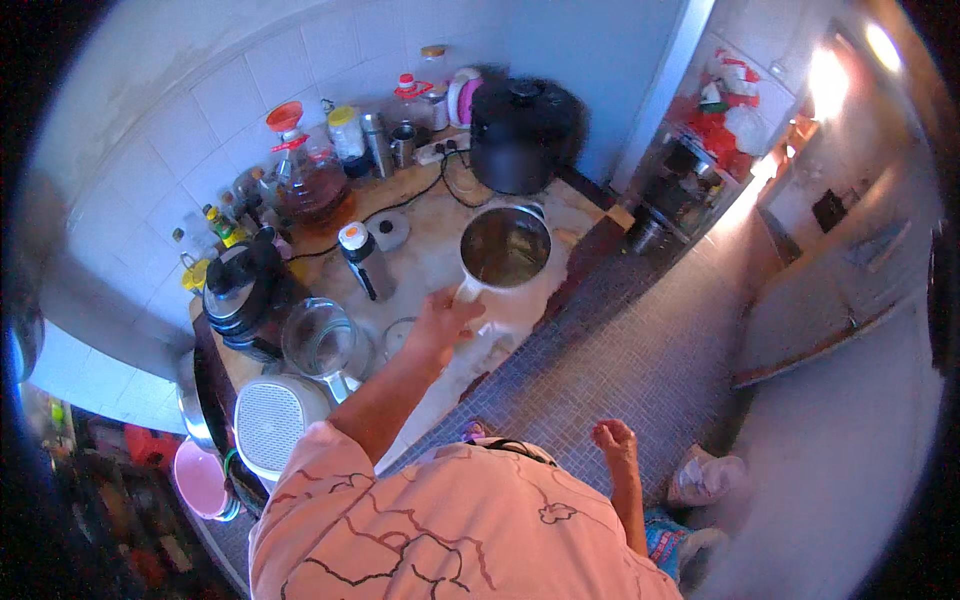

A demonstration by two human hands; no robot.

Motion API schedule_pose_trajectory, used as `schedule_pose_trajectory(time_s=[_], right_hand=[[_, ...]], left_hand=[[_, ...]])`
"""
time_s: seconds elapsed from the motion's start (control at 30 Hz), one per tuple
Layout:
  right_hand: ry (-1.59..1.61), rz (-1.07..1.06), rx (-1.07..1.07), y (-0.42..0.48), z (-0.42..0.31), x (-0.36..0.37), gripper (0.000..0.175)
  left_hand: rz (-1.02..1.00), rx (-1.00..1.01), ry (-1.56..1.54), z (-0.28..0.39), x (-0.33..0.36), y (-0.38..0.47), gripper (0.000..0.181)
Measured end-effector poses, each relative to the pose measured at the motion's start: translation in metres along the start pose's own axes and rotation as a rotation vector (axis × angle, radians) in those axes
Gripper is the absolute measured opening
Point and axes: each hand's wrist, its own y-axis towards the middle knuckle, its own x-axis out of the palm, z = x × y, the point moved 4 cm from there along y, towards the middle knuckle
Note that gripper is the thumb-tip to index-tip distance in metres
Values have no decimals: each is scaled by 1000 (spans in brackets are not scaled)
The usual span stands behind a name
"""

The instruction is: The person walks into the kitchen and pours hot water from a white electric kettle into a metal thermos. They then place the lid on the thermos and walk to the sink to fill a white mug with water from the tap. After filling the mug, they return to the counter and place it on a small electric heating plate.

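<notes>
My left hand (442, 322) is closed around the pale handle of an open kettle or jug (506, 247) with a metal-looking inside, on the marble-patterned worktop (420, 255). Up and left of that hand stands a flask with a white lid (364, 259), beside a round pale base with a black centre (387, 229). A clear glass jug (321, 341) is left of my forearm. On the right, my right hand (615, 435) hangs over the tiled floor with its fingers curled; nothing can be seen in it.
A black lidded cooker (521, 135) stands at the worktop's back corner, near a socket strip with cables (442, 148). Bottles and a large jug with a red funnel (300, 169) line the wall. Left are another cooker (244, 296), a white appliance (270, 424) and a pink basin (201, 478).
</notes>
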Motion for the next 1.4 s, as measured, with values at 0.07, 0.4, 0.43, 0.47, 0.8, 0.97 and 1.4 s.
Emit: schedule_pose_trajectory(time_s=[0.07, 0.4, 0.43, 0.47, 0.8, 0.97, 1.4], right_hand=[[63, -57, 29, 31, -16, 17, 11], [-283, -524, -177, 230, -60, 98, 16], [-341, -571, -196, 249, -60, 100, 17], [-386, -630, -218, 262, -71, 109, 17], [-493, -953, -269, 376, -149, 148, 17], [-406, -1018, -312, 393, -158, 169, 14], [-329, -1160, -454, 404, -152, 226, 14]], left_hand=[[91, 17, -6, 9, -11, 29, 31], [553, 113, -140, 36, -67, 132, 28], [598, 100, -152, 33, -74, 146, 27], [655, 91, -154, 36, -83, 154, 26], [941, 161, -74, 33, -106, 187, 22], [1076, 107, -275, 24, -113, 192, 24], [1060, 111, -250, 29, -127, 225, 23]])
